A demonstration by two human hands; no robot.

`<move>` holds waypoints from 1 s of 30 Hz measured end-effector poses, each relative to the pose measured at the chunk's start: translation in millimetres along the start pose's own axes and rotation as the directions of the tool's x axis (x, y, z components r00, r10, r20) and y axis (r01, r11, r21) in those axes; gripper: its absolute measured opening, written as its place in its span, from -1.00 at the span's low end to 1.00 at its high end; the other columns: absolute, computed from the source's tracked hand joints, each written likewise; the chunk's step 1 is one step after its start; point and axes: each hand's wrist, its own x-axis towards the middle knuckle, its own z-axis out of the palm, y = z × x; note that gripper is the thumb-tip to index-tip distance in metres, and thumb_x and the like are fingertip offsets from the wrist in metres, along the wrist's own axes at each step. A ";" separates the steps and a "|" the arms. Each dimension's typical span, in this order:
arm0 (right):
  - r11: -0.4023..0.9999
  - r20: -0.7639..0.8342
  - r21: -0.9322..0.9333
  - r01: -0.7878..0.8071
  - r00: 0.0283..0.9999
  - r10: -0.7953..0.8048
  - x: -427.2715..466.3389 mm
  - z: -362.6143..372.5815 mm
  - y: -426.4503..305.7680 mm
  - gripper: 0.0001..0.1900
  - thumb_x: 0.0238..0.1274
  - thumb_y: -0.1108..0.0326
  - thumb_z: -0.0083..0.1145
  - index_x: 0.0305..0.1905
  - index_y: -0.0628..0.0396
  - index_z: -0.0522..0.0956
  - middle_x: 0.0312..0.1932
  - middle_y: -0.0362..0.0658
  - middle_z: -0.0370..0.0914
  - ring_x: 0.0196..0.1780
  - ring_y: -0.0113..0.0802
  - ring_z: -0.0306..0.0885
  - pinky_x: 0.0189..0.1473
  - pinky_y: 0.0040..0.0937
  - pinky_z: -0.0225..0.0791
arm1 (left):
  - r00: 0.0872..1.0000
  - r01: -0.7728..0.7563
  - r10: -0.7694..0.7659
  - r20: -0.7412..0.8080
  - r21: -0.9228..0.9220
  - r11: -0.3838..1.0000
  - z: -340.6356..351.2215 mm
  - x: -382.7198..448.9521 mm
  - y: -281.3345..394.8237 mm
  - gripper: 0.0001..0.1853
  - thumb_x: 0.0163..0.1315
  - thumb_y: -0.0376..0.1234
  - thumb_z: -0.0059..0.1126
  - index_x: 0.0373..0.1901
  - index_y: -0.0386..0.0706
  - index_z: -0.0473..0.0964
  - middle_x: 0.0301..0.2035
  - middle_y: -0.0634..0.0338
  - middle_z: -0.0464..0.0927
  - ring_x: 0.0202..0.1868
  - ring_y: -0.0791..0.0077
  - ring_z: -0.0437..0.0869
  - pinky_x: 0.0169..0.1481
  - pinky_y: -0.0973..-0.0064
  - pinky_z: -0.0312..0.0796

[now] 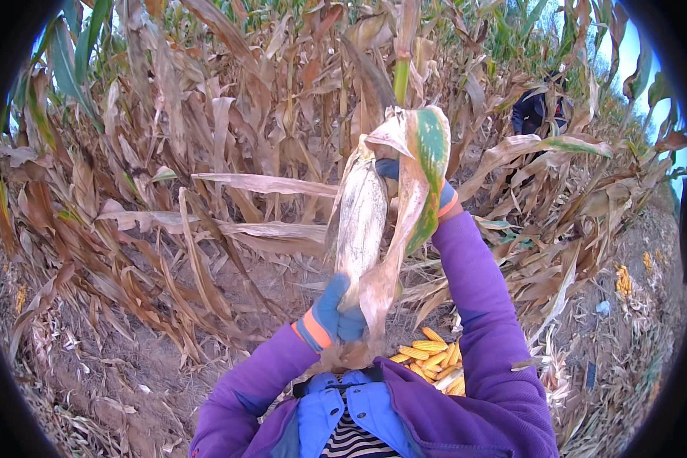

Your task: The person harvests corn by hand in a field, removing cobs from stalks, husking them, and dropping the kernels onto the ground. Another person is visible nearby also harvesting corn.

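A corn ear in its dry, pale husk [359, 220] hangs tilted in front of me, its upper end by a corn stalk [401, 80]. My left hand [338, 312], in a blue-grey glove with an orange cuff, grips the lower end of the husk. Near the upper end is my right hand [387, 168], gloved alike, its thumb against the ear's side; a half-green, half-dry leaf [429, 172] hides most of its fingers. Below, between my body and right forearm, lies a pile of husked yellow corn ears [432, 358].
Dry corn stalks and leaves [149, 229] stand thickly ahead and to the left. A person in dark clothes [535, 111] is among the stalks at upper right. More yellow ears [624, 281] lie on the husk-strewn soil at far right, near a small pale-blue scrap [603, 307].
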 end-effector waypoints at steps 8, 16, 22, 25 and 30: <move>0.992 -0.083 0.122 -0.007 0.996 0.018 -26.7 -2.4 -4.0 -0.53 0.38 0.38 -0.10 0.34 0.15 0.22 0.21 -0.14 0.36 0.23 -0.32 0.34 0.32 -0.37 0.18 | 0.951 -0.211 0.251 -0.179 0.219 0.953 0.9 23.8 -23.2 -0.40 0.13 0.19 0.06 -0.06 -0.09 0.48 -0.66 0.35 0.37 -0.74 0.61 0.27 -0.68 0.62 0.10; 0.979 -0.114 0.202 0.003 0.993 0.020 -27.0 -2.6 -0.5 -0.53 0.41 0.34 -0.13 0.36 0.14 0.20 0.23 -0.12 0.35 0.24 -0.31 0.34 0.32 -0.36 0.20 | 0.622 -0.349 0.709 -0.332 0.693 0.631 5.1 38.6 40.5 -0.73 0.09 -0.33 0.12 -0.17 -0.18 0.43 -0.59 0.27 0.38 -0.72 0.57 0.28 -0.66 0.61 0.07; 0.954 -0.088 0.300 0.004 0.996 0.024 -31.2 -3.1 4.4 -0.53 0.43 0.31 -0.15 0.36 0.14 0.18 0.24 -0.11 0.34 0.24 -0.30 0.34 0.32 -0.35 0.21 | 0.631 -0.509 0.695 -0.344 0.493 0.706 -23.9 64.7 9.6 -0.47 0.06 -0.34 0.23 0.11 -0.22 0.38 -0.20 0.19 0.56 -0.24 0.47 0.59 -0.27 0.46 0.49; 0.935 -0.066 0.355 0.004 0.998 0.021 -31.0 -0.4 8.9 -0.53 0.44 0.29 -0.16 0.37 0.14 0.17 0.25 -0.10 0.33 0.24 -0.29 0.35 0.32 -0.34 0.22 | 0.745 -0.034 0.645 -0.171 0.956 0.292 -40.9 65.0 18.5 -0.42 0.06 -0.24 0.30 0.10 -0.29 0.37 -0.10 0.12 0.56 -0.10 0.36 0.60 -0.09 0.37 0.50; 0.919 -0.067 0.393 0.007 0.998 0.021 -32.6 -9.5 14.1 -0.53 0.45 0.26 -0.18 0.38 0.13 0.16 0.26 -0.09 0.32 0.25 -0.28 0.35 0.31 -0.34 0.23 | 0.780 0.424 0.580 -0.236 0.881 -0.210 36.8 9.5 48.0 -0.41 -0.08 0.02 0.40 -0.15 -0.26 0.58 -0.33 -0.06 0.65 -0.26 0.14 0.70 -0.13 0.33 0.47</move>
